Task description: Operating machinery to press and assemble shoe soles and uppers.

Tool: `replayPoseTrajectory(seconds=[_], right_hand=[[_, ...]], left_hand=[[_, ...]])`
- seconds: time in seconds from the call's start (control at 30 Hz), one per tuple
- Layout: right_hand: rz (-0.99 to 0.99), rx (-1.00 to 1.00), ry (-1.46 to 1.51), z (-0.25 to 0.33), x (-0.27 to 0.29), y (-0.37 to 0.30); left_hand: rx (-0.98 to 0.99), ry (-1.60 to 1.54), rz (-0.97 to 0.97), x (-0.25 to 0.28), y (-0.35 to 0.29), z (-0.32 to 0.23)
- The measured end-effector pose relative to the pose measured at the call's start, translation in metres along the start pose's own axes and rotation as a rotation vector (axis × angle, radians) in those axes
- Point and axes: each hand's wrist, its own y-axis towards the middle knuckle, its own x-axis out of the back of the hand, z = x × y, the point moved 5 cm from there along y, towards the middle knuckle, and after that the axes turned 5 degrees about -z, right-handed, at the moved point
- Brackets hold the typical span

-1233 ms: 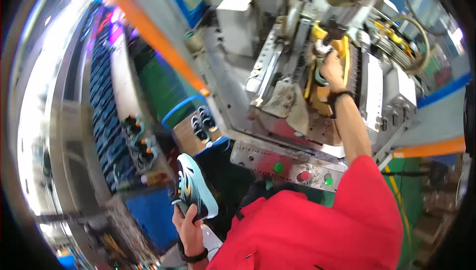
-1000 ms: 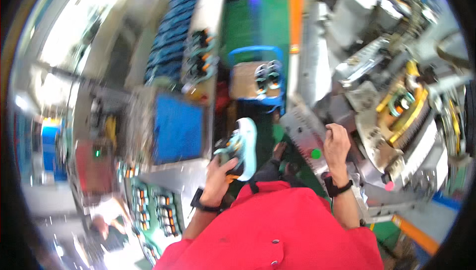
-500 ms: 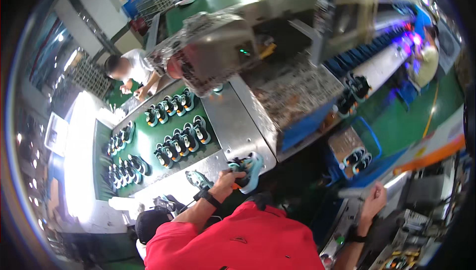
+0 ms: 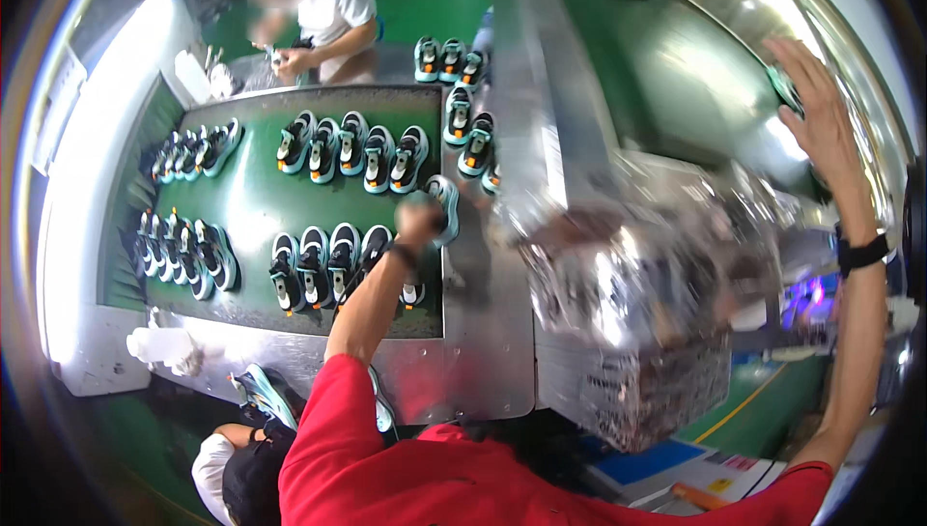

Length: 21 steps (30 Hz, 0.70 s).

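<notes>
Sneaker (image 4: pixel 446 203): swung from the steel plate's (image 4: pixel 488 357) near edge to the conveyor belt's (image 4: pixel 253 199) right edge, now beside the rows.
Left hand (image 4: pixel 418 221): blurred, apparently gripping that sneaker.
Right hand (image 4: pixel 819 109): raised, fingers spread, nothing visibly held.
Belt room: bare strip between upper row (image 4: pixel 351 144) and lower row (image 4: pixel 344 260).

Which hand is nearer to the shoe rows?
Left. The left hand, holding a shoe, is close beside the shoe rows; the right hand is far off to the right.
</notes>
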Motion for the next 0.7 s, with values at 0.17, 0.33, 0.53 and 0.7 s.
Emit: replayPoseTrajectory(seconds=[0.17,0.33,0.53,0.7], right_hand=[[0.087,0.184,-0.101,-0.013,-0.119,0.15],[0.059,0.382,-0.272,-0.061,-0.217,0.207],[0.044,0.312,-0.222,-0.094,-0.206,0.18],[0.072,0.088,-0.111,-0.071,-0.126,0.093]], left_hand=[[-0.602,0.4,-0.29,-0.024,0.109,-0.026],[-0.65,0.54,-0.302,-0.038,0.129,0.009],[-0.439,0.55,-0.436,-0.058,0.118,-0.021],[-0.606,0.499,-0.364,-0.046,0.138,-0.001]])
